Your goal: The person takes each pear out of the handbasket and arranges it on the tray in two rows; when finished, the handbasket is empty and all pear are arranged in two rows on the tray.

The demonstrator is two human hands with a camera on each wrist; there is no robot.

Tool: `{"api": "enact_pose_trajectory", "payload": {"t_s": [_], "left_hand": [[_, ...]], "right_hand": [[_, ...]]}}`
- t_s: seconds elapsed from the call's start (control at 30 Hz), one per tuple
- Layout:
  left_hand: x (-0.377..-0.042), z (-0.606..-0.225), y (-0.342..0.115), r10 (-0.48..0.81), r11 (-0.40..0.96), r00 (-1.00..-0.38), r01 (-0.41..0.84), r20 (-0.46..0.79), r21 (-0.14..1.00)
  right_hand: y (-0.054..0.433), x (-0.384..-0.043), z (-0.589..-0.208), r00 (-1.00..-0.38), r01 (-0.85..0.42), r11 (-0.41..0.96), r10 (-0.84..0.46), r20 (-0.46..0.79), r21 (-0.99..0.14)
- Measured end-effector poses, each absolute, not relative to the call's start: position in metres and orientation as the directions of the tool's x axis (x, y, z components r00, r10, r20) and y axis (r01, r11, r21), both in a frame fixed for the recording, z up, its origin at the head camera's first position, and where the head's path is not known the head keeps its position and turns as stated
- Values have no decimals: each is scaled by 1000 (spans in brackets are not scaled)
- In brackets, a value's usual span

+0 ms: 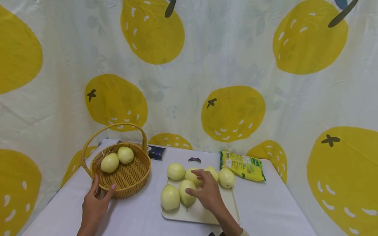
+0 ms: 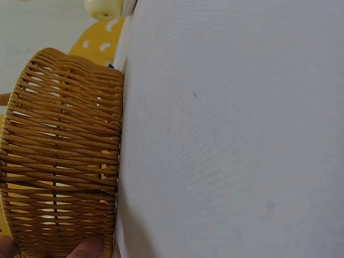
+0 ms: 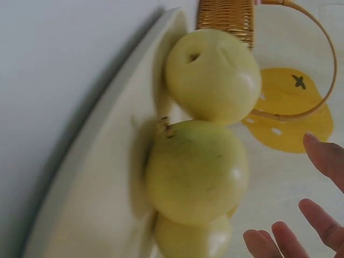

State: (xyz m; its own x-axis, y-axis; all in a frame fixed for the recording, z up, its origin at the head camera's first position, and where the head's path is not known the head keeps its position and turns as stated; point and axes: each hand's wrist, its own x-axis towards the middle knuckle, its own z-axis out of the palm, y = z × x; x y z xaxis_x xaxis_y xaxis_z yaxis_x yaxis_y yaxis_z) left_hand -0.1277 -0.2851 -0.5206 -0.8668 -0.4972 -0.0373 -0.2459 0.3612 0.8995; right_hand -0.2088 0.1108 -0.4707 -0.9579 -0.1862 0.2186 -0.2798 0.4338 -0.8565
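My left hand point(image 1: 94, 208) is at the near-left side of a round wicker basket point(image 1: 130, 190) with a tall hoop handle. Its fingertips touch the basket's outer wall and rim in the left wrist view. Two pale yellow pears point(image 1: 110, 163) lie inside the basket. Above a cream tray point(image 1: 203, 219) of several pears hovers my right hand point(image 1: 208, 191), thumb and fingers spread apart, holding nothing. Closest to it is a pear with its stem toward me point(image 1: 187, 193). In the right wrist view the fingers stand off from the pears point(image 3: 198, 171).
A green and yellow packet point(image 1: 243, 166) lies behind the tray on the right. Beyond the tray is a small purple wrapped candy point(image 1: 194, 160). A dark blue packet point(image 1: 156, 152) sits partly behind the basket. A fruit-print curtain point(image 1: 183, 108) hangs at the back.
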Motion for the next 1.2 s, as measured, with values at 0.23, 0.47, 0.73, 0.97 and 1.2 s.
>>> {"api": "enact_pose_trajectory", "payload": {"t_s": [0.23, 0.47, 0.73, 0.97, 1.2], "left_hand": [[-126, -520, -285, -503, 353, -863, -249, -41, 902], [-127, -522, -286, -504, 347, -862, -252, -47, 903], [-129, -524, -286, -513, 347, -857, -252, -42, 903], [-128, -521, -284, -512, 356, -859, -239, -26, 904], [-127, -519, -282, -518, 355, -855, -238, -22, 904]], "right_hand": [[87, -204, -447, -936, -341, 315, -197, 291, -886], [58, -202, -432, -919, -374, 249, -226, 322, -893], [21, -201, -420, -915, -363, 200, -264, 306, -910], [-12, -203, -418, -909, -359, 165, -283, 304, -919], [-45, -207, -421, -906, -364, 163, -291, 308, -917]]}}
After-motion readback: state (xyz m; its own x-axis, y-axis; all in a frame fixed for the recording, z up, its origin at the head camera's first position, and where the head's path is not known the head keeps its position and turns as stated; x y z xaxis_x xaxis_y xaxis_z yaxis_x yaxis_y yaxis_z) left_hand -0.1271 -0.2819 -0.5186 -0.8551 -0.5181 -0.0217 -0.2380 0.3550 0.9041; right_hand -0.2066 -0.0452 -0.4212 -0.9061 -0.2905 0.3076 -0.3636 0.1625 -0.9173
